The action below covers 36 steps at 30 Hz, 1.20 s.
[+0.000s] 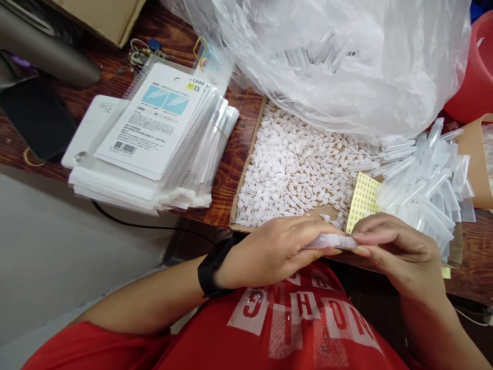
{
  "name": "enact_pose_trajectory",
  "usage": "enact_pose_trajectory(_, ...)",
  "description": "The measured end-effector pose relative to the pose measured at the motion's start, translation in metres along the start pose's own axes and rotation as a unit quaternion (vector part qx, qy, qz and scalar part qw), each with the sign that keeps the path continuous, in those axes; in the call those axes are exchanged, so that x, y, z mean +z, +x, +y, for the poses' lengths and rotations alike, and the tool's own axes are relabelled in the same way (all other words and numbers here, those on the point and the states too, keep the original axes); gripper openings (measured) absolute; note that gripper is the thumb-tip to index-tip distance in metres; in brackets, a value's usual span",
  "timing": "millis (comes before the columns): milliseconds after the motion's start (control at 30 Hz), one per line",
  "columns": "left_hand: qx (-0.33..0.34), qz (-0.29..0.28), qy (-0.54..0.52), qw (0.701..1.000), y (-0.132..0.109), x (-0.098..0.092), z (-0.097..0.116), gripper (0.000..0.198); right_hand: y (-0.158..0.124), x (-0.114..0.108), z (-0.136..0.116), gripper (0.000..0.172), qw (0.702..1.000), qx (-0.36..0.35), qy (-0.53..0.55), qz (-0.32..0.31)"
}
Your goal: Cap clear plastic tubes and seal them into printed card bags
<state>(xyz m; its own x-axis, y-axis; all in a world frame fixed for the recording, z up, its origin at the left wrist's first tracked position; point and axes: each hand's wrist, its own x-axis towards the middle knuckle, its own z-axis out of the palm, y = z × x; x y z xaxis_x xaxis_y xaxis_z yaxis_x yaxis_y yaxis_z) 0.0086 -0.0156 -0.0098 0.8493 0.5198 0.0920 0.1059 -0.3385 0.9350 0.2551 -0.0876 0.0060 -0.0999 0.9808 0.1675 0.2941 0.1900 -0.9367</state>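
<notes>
While both hands meet just past the near edge of the cardboard tray, there's a small clear plastic tube pinched between them. It's a slim little thing, see-through with a slightly milky, faintly lilac look, and it lies roughly level, pointing left to right. Only the middle stretch shows. Its left end disappears into the curled fingers of the left hand, and its right end sits under the fingertips of the right hand. So both hands are closed on it, one at each end, and the fingers are bent in tight rather than spread. I can't really tell how much of the tube is buried in each grip.

The tray itself is full of tiny white caps. On the tray's right side there's a yellow dotted sheet, and over it a loose pile of more clear tubes. A big crinkly plastic bag slumps over the tray's far edge. Left of the tray is a stack of packaging sleeves with printed cards inside. There's a black watch on the left wrist, on the near side of the tray.
</notes>
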Motion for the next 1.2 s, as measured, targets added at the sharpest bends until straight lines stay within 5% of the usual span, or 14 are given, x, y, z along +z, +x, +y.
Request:
enact_pose_trajectory(133,0.024,-0.019,0.021,0.999,0.002,0.002,-0.004,0.032,-0.010,0.002,0.004,0.013,1.000,0.018,0.012,0.007)
enact_pose_trajectory(267,-0.122,-0.023,-0.109,0.986,0.015,0.007,0.003,0.028,-0.016,0.002,0.010,0.019,0.996,0.042,-0.073,0.041)
enact_pose_trajectory(333,-0.198,-0.007,-0.274,0.941,0.023,0.011,0.007,0.036,-0.015,0.005,0.012,0.039,0.989,0.007,-0.132,0.069)
enact_pose_trajectory(433,-0.234,0.044,-0.499,0.833,0.033,0.019,0.009,0.039,-0.013,0.017,0.012,0.077,0.973,-0.075,-0.209,0.064)
enact_pose_trajectory(533,-0.249,0.074,-0.575,0.775,0.040,0.028,0.009,0.040,-0.012,0.033,0.010,0.087,0.958,-0.118,-0.257,0.045)
enact_pose_trajectory(700,-0.233,0.089,-0.550,0.797,0.038,0.035,0.009,0.039,-0.015,0.031,0.006,0.069,0.950,-0.138,-0.281,0.014)
enact_pose_trajectory(767,-0.234,0.099,-0.536,0.805,0.035,0.030,0.008,0.033,-0.019,0.002,0.004,0.062,0.945,-0.127,-0.300,0.002)
enact_pose_trajectory(833,-0.246,0.109,-0.535,0.801,0.033,0.022,0.006,0.029,-0.024,-0.046,0.002,0.047,0.925,-0.083,-0.365,0.066)
enact_pose_trajectory(900,-0.268,0.110,-0.548,0.785,0.033,0.016,0.006,0.025,-0.027,-0.108,0.003,0.031,0.865,-0.003,-0.463,0.193)
enact_pose_trajectory(967,-0.286,0.105,-0.582,0.754,0.035,0.013,0.009,0.023,-0.023,-0.173,0.012,0.030,0.798,0.113,-0.542,0.239)
enact_pose_trajectory(1100,-0.280,0.077,-0.672,0.681,0.043,0.013,0.016,0.034,0.009,-0.268,0.057,0.048,0.706,0.363,-0.606,0.041)
enact_pose_trajectory(1200,-0.265,0.065,-0.700,0.660,0.047,0.015,0.017,0.039,0.032,-0.294,0.089,0.046,0.705,0.371,-0.604,-0.012)
